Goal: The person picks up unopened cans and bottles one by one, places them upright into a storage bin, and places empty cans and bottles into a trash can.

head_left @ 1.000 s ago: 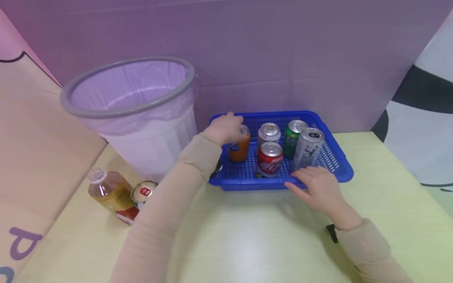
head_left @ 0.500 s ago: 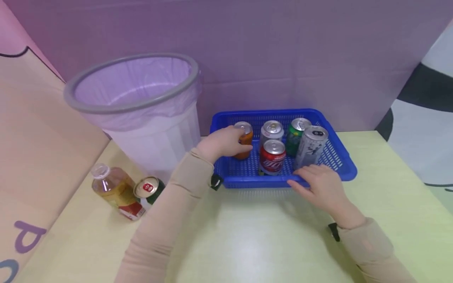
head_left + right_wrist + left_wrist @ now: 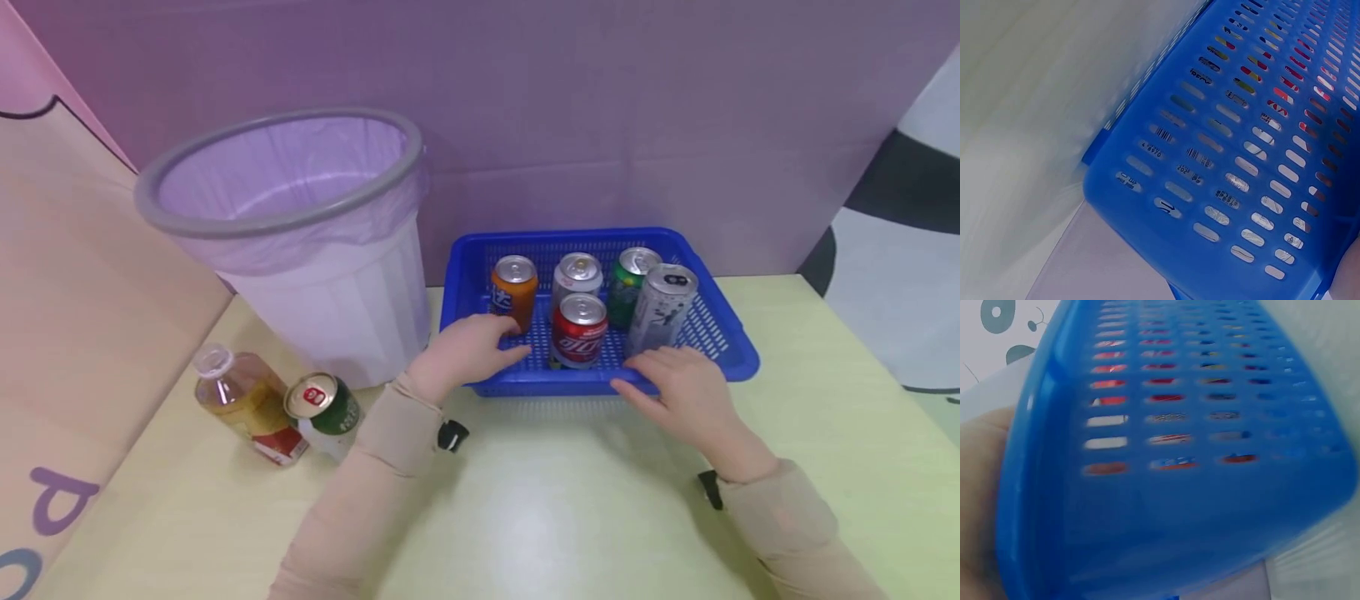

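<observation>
On the tabletop (image 3: 525, 533), 5 cans (image 3: 579, 340) stood in the blue basket (image 3: 540, 383), the right hand (image 3: 682, 400) gripping its near rim; the left hand (image 3: 467, 356), thumb and fingers apart, hung empty at its left corner. Not in it, beside the bin (image 3: 337, 308), were 1 bottle (image 3: 251, 404) and 1 green-and-white can (image 3: 330, 421).

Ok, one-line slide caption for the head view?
Left hand and right hand at a basket of five cans; bin, bottle and another can to the left.

Left hand (image 3: 467, 354) drawn back from orange can (image 3: 516, 292) toward basket rim (image 3: 558, 382).
</observation>
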`<state>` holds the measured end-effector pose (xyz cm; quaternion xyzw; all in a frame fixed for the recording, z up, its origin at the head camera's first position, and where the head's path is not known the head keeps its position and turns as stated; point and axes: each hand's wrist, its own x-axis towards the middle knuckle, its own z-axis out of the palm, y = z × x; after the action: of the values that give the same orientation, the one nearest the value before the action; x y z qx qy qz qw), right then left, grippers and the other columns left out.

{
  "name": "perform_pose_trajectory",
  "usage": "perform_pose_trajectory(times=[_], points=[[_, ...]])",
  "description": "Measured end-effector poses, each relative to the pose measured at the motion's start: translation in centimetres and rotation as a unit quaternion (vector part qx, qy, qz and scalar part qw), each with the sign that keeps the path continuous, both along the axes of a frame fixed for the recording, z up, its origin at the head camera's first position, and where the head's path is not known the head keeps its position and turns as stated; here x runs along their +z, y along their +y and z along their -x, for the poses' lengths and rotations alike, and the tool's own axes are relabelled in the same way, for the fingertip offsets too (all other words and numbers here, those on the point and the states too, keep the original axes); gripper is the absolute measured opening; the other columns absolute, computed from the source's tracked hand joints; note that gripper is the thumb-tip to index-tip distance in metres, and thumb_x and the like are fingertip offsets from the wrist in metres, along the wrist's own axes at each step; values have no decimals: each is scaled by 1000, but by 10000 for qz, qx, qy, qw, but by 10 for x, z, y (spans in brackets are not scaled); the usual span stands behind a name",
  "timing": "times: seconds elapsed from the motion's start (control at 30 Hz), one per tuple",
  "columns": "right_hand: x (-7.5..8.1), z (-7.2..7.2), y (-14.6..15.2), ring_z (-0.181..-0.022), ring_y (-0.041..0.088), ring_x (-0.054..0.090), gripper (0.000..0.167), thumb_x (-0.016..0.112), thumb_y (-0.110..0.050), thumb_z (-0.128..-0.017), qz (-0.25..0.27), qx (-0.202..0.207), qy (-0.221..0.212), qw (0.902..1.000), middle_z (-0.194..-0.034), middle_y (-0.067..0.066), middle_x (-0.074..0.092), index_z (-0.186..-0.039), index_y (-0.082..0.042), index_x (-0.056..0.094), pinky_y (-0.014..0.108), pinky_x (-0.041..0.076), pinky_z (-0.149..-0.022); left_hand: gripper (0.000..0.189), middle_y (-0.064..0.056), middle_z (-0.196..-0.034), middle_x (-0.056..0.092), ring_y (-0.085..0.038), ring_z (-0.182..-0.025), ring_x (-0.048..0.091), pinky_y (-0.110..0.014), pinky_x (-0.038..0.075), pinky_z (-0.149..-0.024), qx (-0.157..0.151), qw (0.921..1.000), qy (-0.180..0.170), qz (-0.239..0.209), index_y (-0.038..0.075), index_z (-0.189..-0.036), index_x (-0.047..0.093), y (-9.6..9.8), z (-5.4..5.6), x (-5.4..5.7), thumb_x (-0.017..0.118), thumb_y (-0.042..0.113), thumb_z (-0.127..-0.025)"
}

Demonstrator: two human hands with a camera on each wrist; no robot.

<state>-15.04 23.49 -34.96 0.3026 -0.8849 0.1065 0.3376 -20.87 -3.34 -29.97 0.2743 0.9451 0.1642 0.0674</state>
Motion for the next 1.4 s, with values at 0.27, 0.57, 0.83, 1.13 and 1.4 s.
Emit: perform_pose_trajectory(times=[0.27,0.57,0.83,1.13,1.4], points=[[1,0,-1,-62,25,61,73,27,-60,-97,-46,16,36,10000,-72,9,68,-81,-3,69,40,48,-56,31,-4,-97,71,-19,-86,66,-36,54,-76,-66,9918,1122,-610,10,-106,67,-6,-16,-21,54,35,-95],[-2,-2,-1,-63,24,61,71,28,-60,-97,-71,-8,-27,10000,-72,8,68,-82,-4,70,38,48,-55,23,3,-77,69,-12,-67,64,-29,52,-62,-449,9639,2493,-821,13,-88,71,-12,-25,-41,56,30,-93],[-2,-2,-1,-63,24,61,71,28,-60,-97,-38,-12,73,10000,-72,8,68,-82,-4,69,38,47,-55,25,2,-77,70,-15,-69,66,-30,53,-64,-605,9508,2954,-712,13,-83,71,-14,-26,-42,55,29,-94],[-1,0,2,-63,24,61,71,28,-60,-96,-43,-3,31,10000,-72,8,68,-82,-5,69,39,47,-55,21,1,-78,69,-13,-70,64,-30,53,-67,-779,9571,2553,-1128,12,-84,71,-16,-27,-39,58,26,-93],[0,1,0,-62,25,61,71,27,-60,-97,-8,74,159,9998,-72,8,68,-82,-5,69,40,47,-54,20,0,-81,69,-15,-74,65,-32,53,-70,-737,9613,2434,-1062,11,-88,71,-22,-36,-31,60,27,-92]])
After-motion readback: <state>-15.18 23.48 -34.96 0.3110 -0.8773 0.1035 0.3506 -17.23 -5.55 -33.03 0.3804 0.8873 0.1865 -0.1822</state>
